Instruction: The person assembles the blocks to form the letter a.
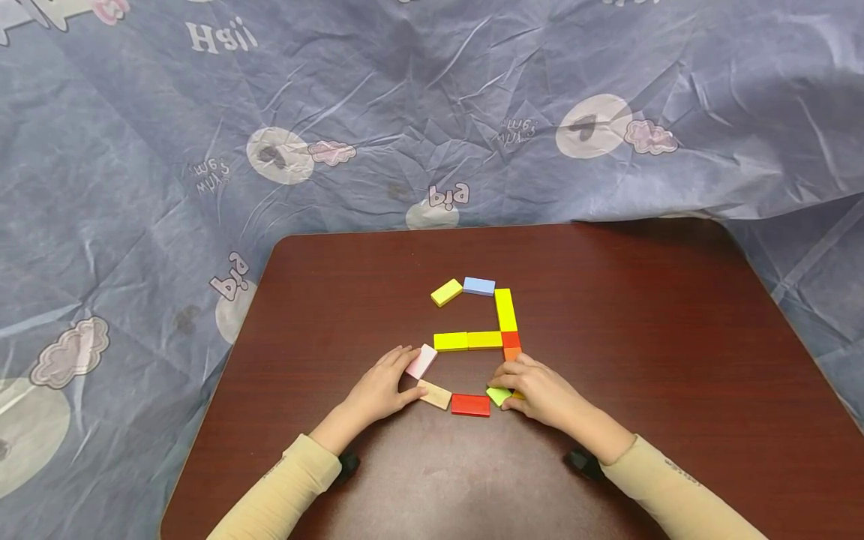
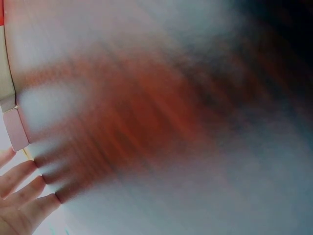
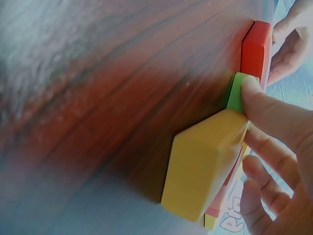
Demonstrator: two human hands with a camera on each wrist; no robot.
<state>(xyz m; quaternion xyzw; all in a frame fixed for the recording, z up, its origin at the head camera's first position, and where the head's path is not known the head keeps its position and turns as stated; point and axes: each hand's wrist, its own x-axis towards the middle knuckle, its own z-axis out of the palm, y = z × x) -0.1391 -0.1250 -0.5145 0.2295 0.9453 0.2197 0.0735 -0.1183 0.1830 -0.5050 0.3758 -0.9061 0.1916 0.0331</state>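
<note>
My left hand [image 1: 379, 386] is spread at the left end of the block outline. Its fingertips touch the pink block [image 1: 424, 361], and its thumb rests on the beige block [image 1: 436, 395]. With thumb and index finger, my right hand [image 1: 540, 390] pinches the light green block [image 1: 498, 396]. Beside that block lies an amber block [image 3: 195, 161], mostly covered by the hand in the head view. A red block [image 1: 470, 406] lies flat between the beige and green ones. Above the right hand, an orange block [image 1: 513, 353] adjoins a smaller-looking red block [image 1: 511, 340].
Two yellow blocks in a row, a left one [image 1: 450, 342] and a right one [image 1: 484, 340], run across the middle. Farther back are a long yellow block [image 1: 505, 310], a blue block [image 1: 479, 286] and a tilted yellow block [image 1: 446, 292]. A patterned cloth [image 1: 378, 112] hangs behind the brown table [image 1: 641, 315].
</note>
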